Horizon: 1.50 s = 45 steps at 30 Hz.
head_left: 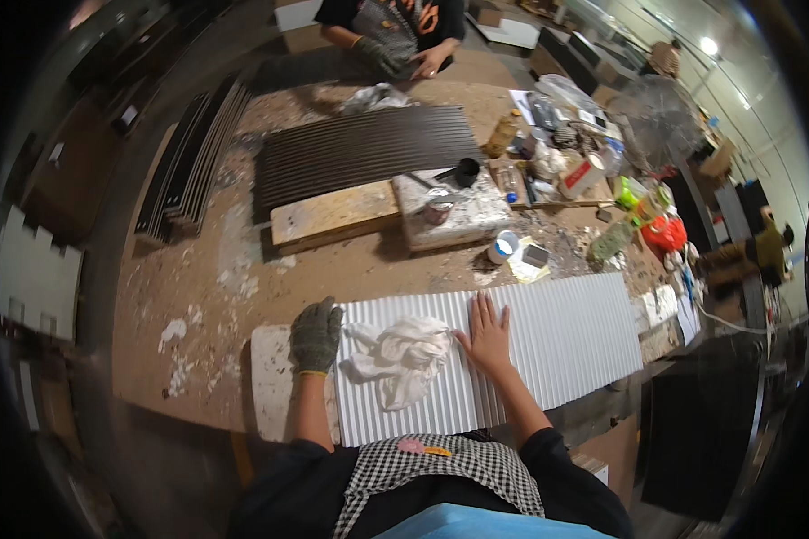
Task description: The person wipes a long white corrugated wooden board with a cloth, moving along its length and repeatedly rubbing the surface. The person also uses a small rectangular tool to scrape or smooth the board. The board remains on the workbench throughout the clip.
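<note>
A light grey ribbed panel [562,337] lies in front of me, reaching past the near edge of the table. At its left end my left hand [315,337], in a dark grey knitted glove, is closed on the panel's edge; the fingertips are partly hidden. My bare right hand [489,340] lies flat near the panel's middle, fingers stretched out, beside a darker seam across the ribs. Between both hands a crumpled white cloth [403,357] rests on the panel, apart from the right fingers. A pale, stained block [271,382] sits under the panel's left end.
Beyond lie a dark ribbed panel [368,148], a yellowish block [334,216] and a white-topped block [454,220] bearing a small can [438,208]. A white cup [503,247] stands nearer. Bottles and bags clutter the right; dark slats [198,162] are stacked left. Another person [395,36] works opposite.
</note>
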Each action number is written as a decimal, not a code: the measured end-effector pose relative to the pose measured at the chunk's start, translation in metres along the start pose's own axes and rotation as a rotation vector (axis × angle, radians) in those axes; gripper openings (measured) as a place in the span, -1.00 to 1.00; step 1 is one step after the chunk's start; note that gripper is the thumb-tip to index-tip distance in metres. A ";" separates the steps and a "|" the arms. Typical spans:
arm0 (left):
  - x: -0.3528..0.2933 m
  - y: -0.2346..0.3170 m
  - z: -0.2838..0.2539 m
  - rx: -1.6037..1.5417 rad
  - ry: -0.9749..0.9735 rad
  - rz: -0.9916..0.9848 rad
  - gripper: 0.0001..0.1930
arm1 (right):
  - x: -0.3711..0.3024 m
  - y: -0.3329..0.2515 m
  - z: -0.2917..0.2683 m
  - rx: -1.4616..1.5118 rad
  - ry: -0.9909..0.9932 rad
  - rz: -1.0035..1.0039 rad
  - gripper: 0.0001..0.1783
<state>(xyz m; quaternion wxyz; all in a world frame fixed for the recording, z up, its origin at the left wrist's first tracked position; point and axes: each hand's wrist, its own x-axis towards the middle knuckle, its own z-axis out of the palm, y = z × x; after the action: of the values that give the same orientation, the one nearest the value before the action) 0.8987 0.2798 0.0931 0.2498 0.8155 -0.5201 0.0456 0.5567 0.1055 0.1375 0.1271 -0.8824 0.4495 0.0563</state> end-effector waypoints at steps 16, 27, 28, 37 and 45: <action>0.002 0.007 -0.008 -0.046 -0.016 -0.067 -0.60 | 0.004 0.006 0.040 0.026 0.223 -0.019 -0.02; 0.001 -0.007 0.010 -0.037 -0.047 -0.100 -0.55 | 0.012 0.003 -0.022 0.298 -0.042 0.157 0.02; 0.000 -0.008 0.013 -0.003 -0.070 -0.108 -0.55 | 0.017 0.000 -0.034 0.499 -0.049 0.036 0.02; 0.002 -0.012 0.015 0.019 -0.115 -0.064 -0.53 | 0.091 -0.101 -0.122 0.651 -0.484 -0.470 0.15; 0.001 -0.007 0.007 -0.086 -0.103 -0.017 -0.55 | 0.004 -0.104 -0.256 0.744 -0.086 -0.900 0.33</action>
<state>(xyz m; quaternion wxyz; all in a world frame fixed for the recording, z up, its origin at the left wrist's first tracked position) 0.9035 0.2780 0.0849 0.2580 0.8097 -0.5267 -0.0212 0.6393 0.0908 0.4004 0.4579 -0.8795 0.0147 -0.1290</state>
